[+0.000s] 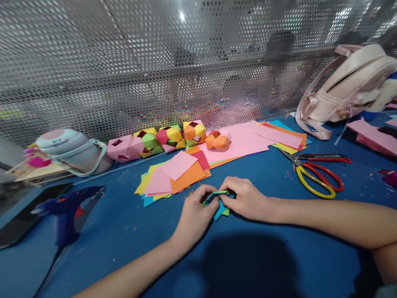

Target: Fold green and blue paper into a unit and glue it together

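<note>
Left hand point(195, 209) and right hand point(245, 198): fingers pinching blue-green folded paper point(220, 210) between them. Best steady left, crease evenly right; loose sheets point(173, 176) lie beyond fingers.

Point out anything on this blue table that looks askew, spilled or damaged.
Nothing looks clearly spilled or damaged. The loose paper squares lie fanned at uneven angles rather than neatly stacked, and small pink specks, perhaps scraps, litter the blue table beside the scissors, so it looks slightly untidy.
</note>
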`<state>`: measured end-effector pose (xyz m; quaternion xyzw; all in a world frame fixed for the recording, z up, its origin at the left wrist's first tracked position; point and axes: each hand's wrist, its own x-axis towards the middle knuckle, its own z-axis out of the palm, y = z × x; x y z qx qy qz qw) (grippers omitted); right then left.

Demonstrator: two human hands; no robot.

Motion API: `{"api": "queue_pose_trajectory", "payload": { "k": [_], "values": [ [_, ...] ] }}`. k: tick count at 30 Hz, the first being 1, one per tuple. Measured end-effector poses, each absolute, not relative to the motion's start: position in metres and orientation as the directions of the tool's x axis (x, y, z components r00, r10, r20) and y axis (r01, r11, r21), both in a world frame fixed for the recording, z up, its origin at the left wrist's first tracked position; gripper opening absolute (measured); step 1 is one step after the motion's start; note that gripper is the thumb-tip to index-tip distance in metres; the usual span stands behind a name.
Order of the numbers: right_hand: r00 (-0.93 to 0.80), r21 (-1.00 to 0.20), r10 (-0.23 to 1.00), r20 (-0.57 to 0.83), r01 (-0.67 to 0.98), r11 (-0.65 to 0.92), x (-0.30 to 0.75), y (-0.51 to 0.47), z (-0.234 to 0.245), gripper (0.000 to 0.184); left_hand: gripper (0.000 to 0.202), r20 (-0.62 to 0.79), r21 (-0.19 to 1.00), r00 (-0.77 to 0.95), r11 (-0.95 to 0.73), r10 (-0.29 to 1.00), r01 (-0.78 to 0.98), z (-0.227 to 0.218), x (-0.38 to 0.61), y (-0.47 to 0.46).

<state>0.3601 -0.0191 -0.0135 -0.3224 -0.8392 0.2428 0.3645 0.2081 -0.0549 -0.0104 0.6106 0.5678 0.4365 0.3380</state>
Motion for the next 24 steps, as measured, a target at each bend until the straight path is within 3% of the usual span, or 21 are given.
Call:
{"api": "queue_pose_trajectory", "payload": {
  "k": [6,10,15,24],
  "values": [
    [-0.453,-0.77,0.812,0.369,0.34,0.54,0.3596,-0.019,-0.0092,0.004,0.008,0.046,0.966,-0.139,-0.009,0.989,0.26,-0.0119,0.2065,-0.0536],
    [-0.448,-0.739,0.797,0.405,0.352,0.574,0.3589,-0.017,-0.0118,0.006,0.011,0.027,0.96,-0.127,0.01,0.992,0.281,-0.0137,0.2066,-0.0523],
    [-0.516,-0.637,0.729,0.449,0.388,0.666,0.3608,-0.0141,-0.0163,0.007,0.012,0.095,0.924,0.016,-0.094,0.995,0.371,-0.0121,0.2062,-0.0524],
    [-0.488,-0.738,0.777,0.399,0.332,0.588,0.3632,-0.0139,-0.0089,0.007,0.013,0.036,0.913,0.004,-0.034,0.999,0.406,-0.0096,0.2075,-0.0553]
  ]
}}
